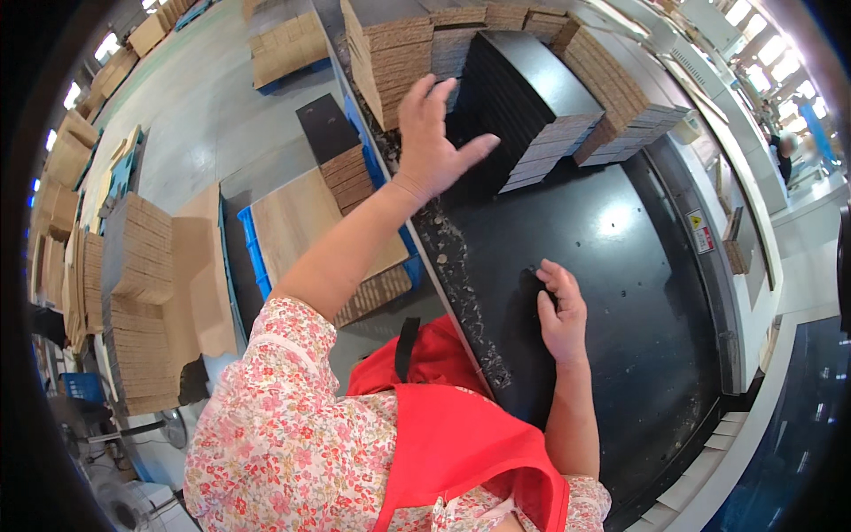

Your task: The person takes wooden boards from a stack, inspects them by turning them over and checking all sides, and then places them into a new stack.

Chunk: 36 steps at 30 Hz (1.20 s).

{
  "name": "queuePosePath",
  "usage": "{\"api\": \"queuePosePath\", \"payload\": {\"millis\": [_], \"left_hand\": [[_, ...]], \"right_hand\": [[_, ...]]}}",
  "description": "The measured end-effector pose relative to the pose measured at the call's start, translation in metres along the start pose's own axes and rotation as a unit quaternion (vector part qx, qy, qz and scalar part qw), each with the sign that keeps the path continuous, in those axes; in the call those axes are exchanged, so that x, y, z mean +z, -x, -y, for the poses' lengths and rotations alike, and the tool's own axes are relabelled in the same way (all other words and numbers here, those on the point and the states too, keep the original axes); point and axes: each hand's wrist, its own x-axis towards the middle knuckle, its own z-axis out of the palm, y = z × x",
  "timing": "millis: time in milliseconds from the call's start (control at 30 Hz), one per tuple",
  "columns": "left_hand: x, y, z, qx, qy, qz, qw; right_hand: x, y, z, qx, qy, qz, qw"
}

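Note:
My left hand (436, 142) is raised with fingers and thumb spread, holding nothing, just left of a stack of black panels (537, 106). Whether it touches the stack I cannot tell. My right hand (562, 312) is over the black machine table (612, 257), thumb apart from lightly bent fingers, with nothing in it. The black panels stand close together toward the far side of the table. Raw chipboard edges show on the panel stack (390, 66) behind my left hand and on another panel stack (612, 84) to the right.
On the left, a pallet stack of wood-coloured boards (310, 222) stands beside the table, with a dark-topped board stack (341, 151) behind it. More boards (142, 301) are piled further left. A pale machine frame (753, 230) borders the table's right side. Chips and dust litter the table's left edge.

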Motion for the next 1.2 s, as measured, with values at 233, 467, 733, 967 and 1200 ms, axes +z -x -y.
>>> {"api": "queuePosePath", "payload": {"millis": [233, 467, 733, 967, 1200], "left_hand": [[0.044, -0.039, -0.073, -0.045, 0.100, 0.054, 0.993], [0.053, -0.031, -0.061, -0.077, 0.124, 0.000, 0.989], [0.035, -0.009, -0.066, -0.240, 0.457, -0.081, 0.853], [0.017, -0.027, -0.062, -0.405, 0.574, -0.001, 0.712], [-0.013, -0.007, -0.067, -0.375, 0.641, 0.093, 0.664]], "right_hand": [[0.001, 0.002, 0.002, 0.008, -0.002, -0.006, 1.000], [-0.001, 0.004, 0.003, -0.009, 0.012, -0.003, 1.000], [0.000, 0.004, 0.004, -0.013, -0.011, -0.014, 1.000], [0.000, 0.005, -0.003, -0.024, -0.031, -0.023, 0.999], [-0.001, 0.006, -0.003, -0.027, -0.030, -0.028, 0.999]]}}
